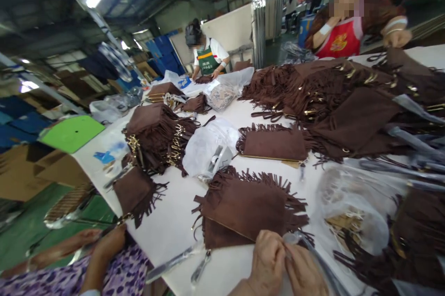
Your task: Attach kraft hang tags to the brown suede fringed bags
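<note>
My left hand [264, 263] and my right hand [305, 268] meet at the near right corner of a brown fringed pouch [246, 208]. The fingers of both are closed in a pinch, close together; whatever lies between them is too small or hidden to make out. The pouch lies flat on the white table, its fringe spread along the far and right sides and a gold zipper line across it. A zipper pull with a clear sleeve [200, 268] hangs off its near left corner. Beside my right hand runs a plastic-wrapped strap [318, 252].
Brown pouches pile up at the back left [149, 122] and right [361, 115]; another pouch [274, 144] lies ahead. A plastic bag of tags [347, 222] sits at right, a white bag [208, 143] beyond. A co-worker's hands [107, 242] are at left; two people work opposite.
</note>
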Demonstrator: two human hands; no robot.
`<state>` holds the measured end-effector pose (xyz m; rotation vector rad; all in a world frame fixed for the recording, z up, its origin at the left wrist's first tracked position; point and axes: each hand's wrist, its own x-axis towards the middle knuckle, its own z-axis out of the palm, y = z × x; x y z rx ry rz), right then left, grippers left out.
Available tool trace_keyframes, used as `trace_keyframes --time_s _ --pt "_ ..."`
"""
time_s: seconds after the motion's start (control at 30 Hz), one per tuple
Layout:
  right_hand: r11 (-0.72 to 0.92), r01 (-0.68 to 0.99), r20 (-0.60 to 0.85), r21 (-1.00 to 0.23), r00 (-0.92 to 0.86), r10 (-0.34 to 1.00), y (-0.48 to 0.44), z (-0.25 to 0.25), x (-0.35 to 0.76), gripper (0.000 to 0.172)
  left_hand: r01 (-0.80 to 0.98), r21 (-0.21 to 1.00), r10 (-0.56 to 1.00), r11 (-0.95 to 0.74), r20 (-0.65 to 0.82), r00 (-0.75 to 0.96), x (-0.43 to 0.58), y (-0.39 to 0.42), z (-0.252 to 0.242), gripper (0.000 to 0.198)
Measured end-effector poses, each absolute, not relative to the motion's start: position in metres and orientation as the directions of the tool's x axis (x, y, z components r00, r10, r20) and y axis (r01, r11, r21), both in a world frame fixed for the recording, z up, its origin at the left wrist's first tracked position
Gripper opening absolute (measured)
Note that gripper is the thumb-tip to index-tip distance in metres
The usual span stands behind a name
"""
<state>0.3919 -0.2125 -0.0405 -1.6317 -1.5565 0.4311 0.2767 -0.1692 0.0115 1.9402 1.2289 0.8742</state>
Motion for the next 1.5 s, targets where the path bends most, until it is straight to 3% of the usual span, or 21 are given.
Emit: trace_keyframes --time_s 0.1,0.2,0.37,0.53,0.67,0.87,1.27,1.5 --pt "0.150 0.612 0.274 -0.777 0.114 0.955 -0.210 -0.042 0.392 0.030 0.445 0.840 0.936 -0.311 0.189 0.298 0.274 -0.175 0.012 0.017" --pt "0.107 0.516 0.181 -0.850 0.095 0.979 -0.206 -0.047 0.398 0.030 0.442 0.873 0.954 -0.207 0.080 0.288 0.270 -0.175 0.012 0.014" --pt "-0.204 0.304 -0.153 -0.931 0.183 0.971 -0.198 -0.031 0.402 0.033 0.579 0.816 0.914 -0.002 -0.233 0.332 0.270 -0.168 0.007 0.040" --pt "-0.395 0.087 -0.378 -0.914 0.169 0.910 -0.187 0.007 0.394 0.037 0.623 0.782 0.909 -0.007 -0.254 0.330 0.277 -0.158 0.004 0.026" --pt "-0.439 0.049 -0.423 -0.897 0.193 0.885 -0.183 0.013 0.394 0.040 0.624 0.782 0.903 0.004 -0.271 0.333 0.278 -0.151 0.002 0.015" --pt "-0.470 -0.028 -0.467 -0.882 0.177 0.866 -0.184 0.009 0.398 0.040 0.666 0.746 0.901 0.002 -0.291 0.323 0.279 -0.151 0.006 0.019" --pt "-0.412 -0.052 -0.412 -0.910 0.238 0.879 -0.185 -0.013 0.404 0.023 0.694 0.720 0.882 -0.005 -0.324 0.342 0.279 -0.150 0.010 0.021" --pt "-0.401 -0.037 -0.401 -0.915 0.188 0.897 -0.186 -0.023 0.398 0.023 0.706 0.709 0.873 -0.004 -0.341 0.348 0.278 -0.149 0.014 0.021"
